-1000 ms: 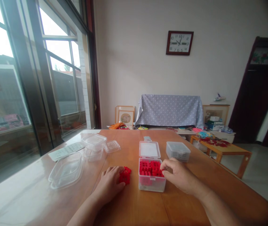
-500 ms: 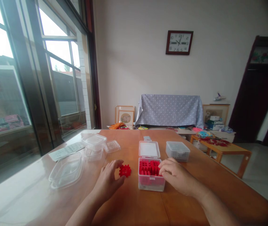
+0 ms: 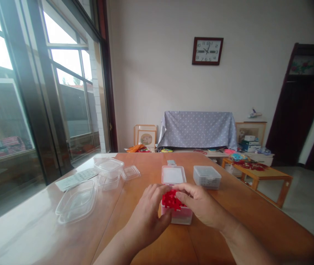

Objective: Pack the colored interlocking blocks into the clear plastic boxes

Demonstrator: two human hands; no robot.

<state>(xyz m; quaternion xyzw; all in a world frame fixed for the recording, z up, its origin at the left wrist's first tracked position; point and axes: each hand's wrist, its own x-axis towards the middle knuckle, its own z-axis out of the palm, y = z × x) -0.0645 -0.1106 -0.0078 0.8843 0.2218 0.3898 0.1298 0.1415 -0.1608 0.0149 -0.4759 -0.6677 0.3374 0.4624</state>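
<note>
My left hand (image 3: 152, 209) is closed on a red interlocking plastic piece (image 3: 171, 200) with a toothed edge, fingers at its top and thumb at its lower left. My right hand (image 3: 199, 204) grips the same red piece from the right, its thumb across the face. Both hands are over a clear plastic box (image 3: 181, 219), in front of its raised lid (image 3: 173, 174). More red pieces inside the box are mostly hidden behind the hands and the held piece.
To the right stands a closed translucent box (image 3: 207, 177). On the left lie clear plastic containers (image 3: 76, 201), a small clear lid (image 3: 131, 172) and a printed sheet (image 3: 75, 178). A small grey piece (image 3: 171, 162) lies behind the open box on the wooden table (image 3: 143, 235).
My left hand has carried the red piece rightward from beside the box to above it. My right hand has shifted left from the box's right edge and now meets that piece.
</note>
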